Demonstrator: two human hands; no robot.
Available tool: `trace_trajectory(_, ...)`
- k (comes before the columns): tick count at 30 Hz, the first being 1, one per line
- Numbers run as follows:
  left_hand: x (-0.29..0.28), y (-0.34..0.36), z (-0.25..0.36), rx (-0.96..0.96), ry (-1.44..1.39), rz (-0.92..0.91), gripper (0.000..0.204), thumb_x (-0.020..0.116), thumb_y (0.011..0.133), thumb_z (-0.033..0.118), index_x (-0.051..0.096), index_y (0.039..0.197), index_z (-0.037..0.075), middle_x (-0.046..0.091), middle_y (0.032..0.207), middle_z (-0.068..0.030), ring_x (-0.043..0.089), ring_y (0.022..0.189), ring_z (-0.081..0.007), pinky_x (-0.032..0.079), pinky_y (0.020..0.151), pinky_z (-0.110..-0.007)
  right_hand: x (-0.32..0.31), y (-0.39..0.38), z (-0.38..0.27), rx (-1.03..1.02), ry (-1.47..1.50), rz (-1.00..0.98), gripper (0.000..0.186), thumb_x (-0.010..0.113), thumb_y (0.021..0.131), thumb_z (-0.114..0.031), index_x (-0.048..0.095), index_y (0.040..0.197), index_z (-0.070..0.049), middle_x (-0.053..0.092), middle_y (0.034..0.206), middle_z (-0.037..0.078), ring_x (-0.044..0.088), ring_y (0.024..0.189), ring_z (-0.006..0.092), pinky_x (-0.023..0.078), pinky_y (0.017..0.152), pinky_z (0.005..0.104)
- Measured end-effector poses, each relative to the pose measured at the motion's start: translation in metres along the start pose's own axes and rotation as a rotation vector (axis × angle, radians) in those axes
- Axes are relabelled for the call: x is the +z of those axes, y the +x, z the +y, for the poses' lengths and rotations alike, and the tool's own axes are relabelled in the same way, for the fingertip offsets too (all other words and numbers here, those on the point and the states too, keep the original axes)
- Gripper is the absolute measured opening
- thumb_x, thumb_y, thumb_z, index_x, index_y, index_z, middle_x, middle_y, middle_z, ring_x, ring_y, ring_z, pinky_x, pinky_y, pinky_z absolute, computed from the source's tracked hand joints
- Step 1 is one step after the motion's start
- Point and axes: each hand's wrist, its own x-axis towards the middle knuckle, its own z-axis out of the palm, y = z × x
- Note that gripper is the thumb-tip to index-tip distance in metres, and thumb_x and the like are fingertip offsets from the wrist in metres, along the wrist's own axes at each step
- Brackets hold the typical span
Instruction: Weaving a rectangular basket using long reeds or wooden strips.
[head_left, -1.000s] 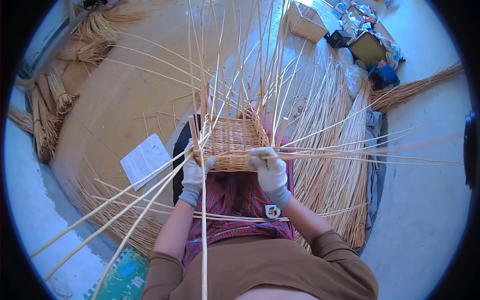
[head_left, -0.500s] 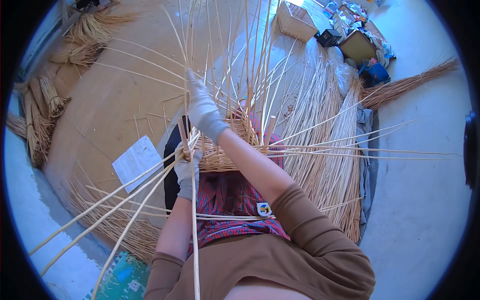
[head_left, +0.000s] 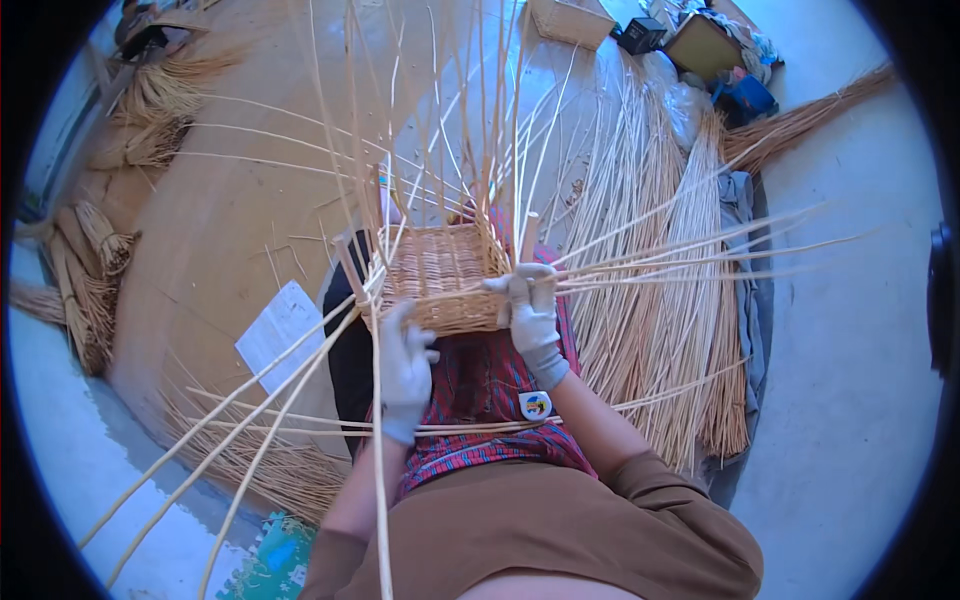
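Observation:
A half-woven wicker basket (head_left: pixel 440 262) rests on my lap, with tall willow stakes (head_left: pixel 490 120) rising from its far and side edges. My left hand (head_left: pixel 404 365), in a pale glove, is at the basket's near left side with its fingers apart, just right of a long willow rod (head_left: pixel 379 450) that runs down toward me. At the near right corner my gloved right hand (head_left: pixel 533 318) has its fingers closed round a willow rod, beside a short thick corner post (head_left: pixel 529 236). A second corner post (head_left: pixel 351 262) stands at the left.
Long loose rods (head_left: pixel 225 440) fan out to the lower left. Big bundles of peeled willow (head_left: pixel 650 300) lie on the floor to the right. Smaller bundles (head_left: pixel 85 270) are at the left, near a pale flat sheet (head_left: pixel 280 335). Another basket (head_left: pixel 570 22) stands at the far side.
My right hand has come down from the upright stakes at the left to the basket's near right corner. My left hand has let go of the left corner and moved slightly right and nearer.

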Motion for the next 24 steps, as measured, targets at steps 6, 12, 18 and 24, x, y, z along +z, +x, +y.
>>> trace_trajectory(6, 0.020, 0.077, 0.002, -0.249, 0.099, -0.292, 0.025, 0.059, 0.108, 0.027, 0.059, 0.118, 0.004, 0.067, 0.090, -0.0075, 0.067, 0.053, -0.0164, 0.053, 0.044, -0.028, 0.029, 0.045, -0.047, -0.119, -0.470, -0.264, 0.019, 0.058, 0.104, -0.005, 0.052, 0.123, -0.005, 0.069, 0.113, 0.017, 0.073, 0.108, 0.0280, 0.058, 0.094, 0.0410)
trace_trajectory(12, 0.019, 0.066, -0.013, -0.172, 0.089, -0.188, 0.035, 0.057, 0.109, 0.037, 0.060, 0.108, 0.002, 0.065, 0.082, -0.0062, 0.067, 0.053, -0.0164, 0.053, 0.042, -0.029, 0.108, 0.124, -0.099, -0.408, -0.863, -0.298, 0.073, 0.065, 0.091, -0.007, 0.040, 0.159, -0.021, 0.056, 0.143, 0.028, 0.067, 0.115, 0.0408, 0.056, 0.092, 0.0478)
trace_trajectory(18, 0.022, 0.078, -0.003, -0.382, 0.019, -0.247, 0.018, 0.068, 0.103, 0.022, 0.058, 0.103, 0.007, 0.066, 0.085, -0.0060, 0.069, 0.057, -0.0178, 0.054, 0.043, -0.030, 0.000, 0.038, -0.036, -0.064, -0.140, 0.046, 0.017, 0.047, 0.111, -0.013, 0.051, 0.122, -0.001, 0.066, 0.079, 0.008, 0.071, 0.077, 0.0182, 0.058, 0.083, 0.0350)
trace_trajectory(24, 0.047, 0.073, -0.006, -0.232, -0.097, -0.067, 0.032, 0.077, 0.096, 0.015, 0.046, 0.098, 0.012, 0.060, 0.076, -0.0044, 0.064, 0.047, -0.0164, 0.048, 0.034, -0.030, 0.012, 0.006, -0.046, 0.046, 0.133, 0.099, 0.022, 0.043, 0.114, -0.019, 0.052, 0.102, -0.004, 0.066, 0.083, 0.009, 0.072, 0.082, 0.0194, 0.059, 0.083, 0.0366)
